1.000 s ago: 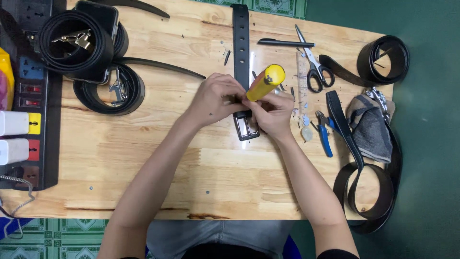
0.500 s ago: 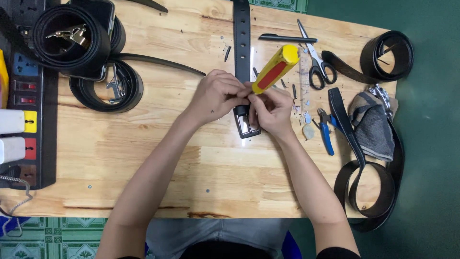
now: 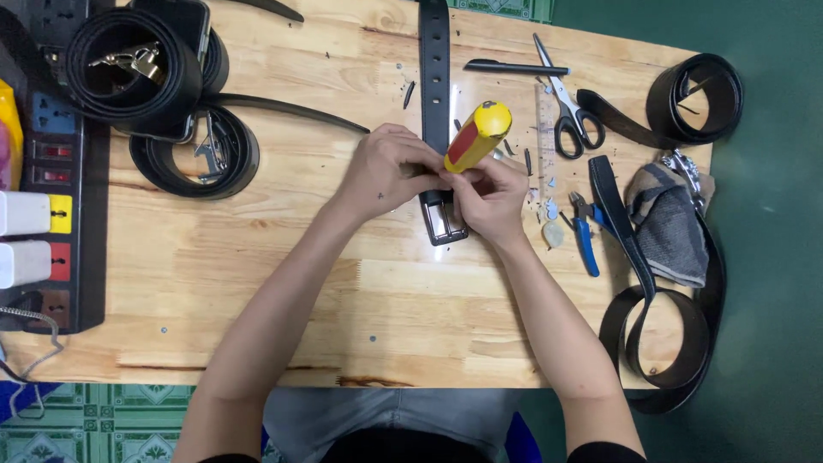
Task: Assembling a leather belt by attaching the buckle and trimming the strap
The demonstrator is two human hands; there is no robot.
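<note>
In the middle of the frame a black belt (image 3: 435,77) lies straight on the wooden table (image 3: 283,283), running from the top edge down to its metal buckle (image 3: 446,225). The buckle end is just between the two hands. The right hand (image 3: 490,201) is closed around a screwdriver with a yellow and red handle (image 3: 477,135); the fingers are curled tight on the lower part of the handle, and the tip is hidden behind them. The left hand (image 3: 386,171) is closed too, its fingers pinching the belt just above the buckle and touching the right hand.

Compared with one second ago, the screwdriver handle has changed its angle: it leaned more flat toward the upper right, and now it stands more upright, while both hands stayed at the same place on the buckle. I judge from this that the tool is being worked at the buckle clamp, not put away.

Around this, to the right, lie scissors (image 3: 566,107), a black pen (image 3: 514,67), blue pliers (image 3: 585,231) and a grey cloth (image 3: 669,227). Coiled belts (image 3: 133,73) are in the upper left, one more coil (image 3: 696,96) in the upper right, and a power strip (image 3: 51,171) along the left edge.
</note>
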